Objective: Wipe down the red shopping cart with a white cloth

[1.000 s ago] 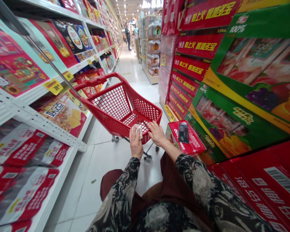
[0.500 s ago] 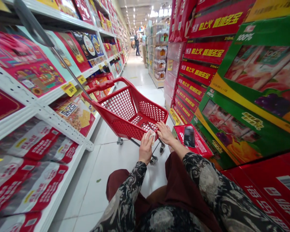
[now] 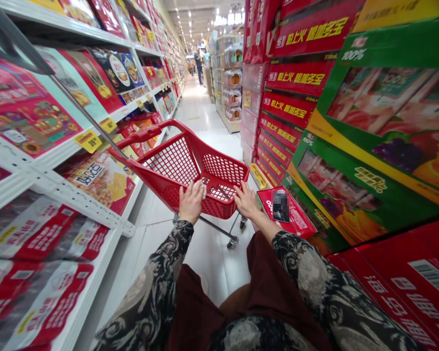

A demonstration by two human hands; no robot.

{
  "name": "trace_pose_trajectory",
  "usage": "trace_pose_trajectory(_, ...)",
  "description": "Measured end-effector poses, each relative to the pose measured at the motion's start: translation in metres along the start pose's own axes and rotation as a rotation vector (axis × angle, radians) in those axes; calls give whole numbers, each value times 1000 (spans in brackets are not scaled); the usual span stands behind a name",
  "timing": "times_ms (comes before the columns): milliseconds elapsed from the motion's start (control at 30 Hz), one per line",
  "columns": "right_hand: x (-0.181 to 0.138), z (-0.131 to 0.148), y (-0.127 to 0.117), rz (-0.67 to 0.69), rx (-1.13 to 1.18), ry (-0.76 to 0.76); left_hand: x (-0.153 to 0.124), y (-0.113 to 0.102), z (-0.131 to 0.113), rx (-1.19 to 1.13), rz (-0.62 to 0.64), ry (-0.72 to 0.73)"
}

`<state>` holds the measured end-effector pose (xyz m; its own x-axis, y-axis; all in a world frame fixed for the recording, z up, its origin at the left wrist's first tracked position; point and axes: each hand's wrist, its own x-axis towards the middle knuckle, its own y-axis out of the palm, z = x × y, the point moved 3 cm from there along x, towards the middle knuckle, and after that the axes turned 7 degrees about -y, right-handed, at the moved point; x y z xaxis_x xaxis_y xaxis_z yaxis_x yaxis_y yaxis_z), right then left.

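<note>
In front of my knees stands a red plastic shopping cart [image 3: 215,207] with a lattice basket and a raised handle. My left hand [image 3: 191,202] presses a crumpled whitish cloth [image 3: 204,190] against the cart's near rim; most of the cloth is hidden beneath the fingers. Farther right, my right hand [image 3: 246,200] rests on the corner of the same rim, its fingers curled over the edge. The basket floor shows through the lattice with nothing on it.
White shelves [image 3: 40,170] with boxed and bagged goods run along the left. Stacked red drink cases [image 3: 296,73] and green juice cartons [image 3: 369,146] rise on the right. A red box [image 3: 296,214] with a blurred dark item on it sits by the cart. A person [image 3: 199,66] stands far down the aisle.
My left hand has slid left along the cart's rim with the cloth, away from my right hand. My right hand stays at the corner. The view has shifted slightly.
</note>
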<state>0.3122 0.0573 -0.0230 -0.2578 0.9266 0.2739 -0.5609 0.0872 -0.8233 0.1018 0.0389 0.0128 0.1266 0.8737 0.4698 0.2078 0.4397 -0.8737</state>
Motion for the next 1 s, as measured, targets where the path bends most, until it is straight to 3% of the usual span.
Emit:
trace_pose_trajectory(100, 2, 5, 5, -62, 59, 79, 5, 2, -7, 3, 59, 64)
trace_pose_trajectory(233, 7, 6, 10, -112, 112, 58, 1, 11, -41, -28, 139, 278)
trace_pose_trajectory(300, 9, 4, 12, -139, 141, 42, 1, 12, -44, -23, 154, 346)
trace_pose_trajectory(367, 10, 1, 14, -169, 167, 26, 5, 10, -33, -4, 148, 334)
trace_pose_trajectory(500, 14, -4, 20, -206, 201, -4, 15, 5, 4, 14, 91, 155)
trace_pose_trajectory(567, 17, -6, 22, -214, 205, 3, 16, 6, 10, -7, 74, 118)
trace_pose_trajectory(833, 32, -2, 8, -147, 93, 53, 6, 17, -31, -43, 89, 221)
trace_pose_trajectory(1000, 23, 26, -1, -101, 21, 22, 9, 8, -20, -11, 113, 221)
